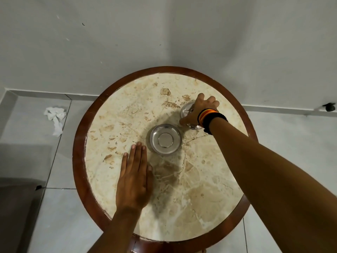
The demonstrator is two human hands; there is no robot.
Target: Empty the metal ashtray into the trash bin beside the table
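Two round steel pieces on the round marble counter with its dark wooden rim (pixel 80 143): a shallow shiny metal ashtray bowl (pixel 166 139) at the centre, and a domed metal lid (pixel 189 114) just beyond, to its right. Right hand (pixel 197 111) curled over that lid, grasping it. Left hand (pixel 134 178) flat and released, fingertips just left of the bowl, so nearer for lifting. No bin visible.
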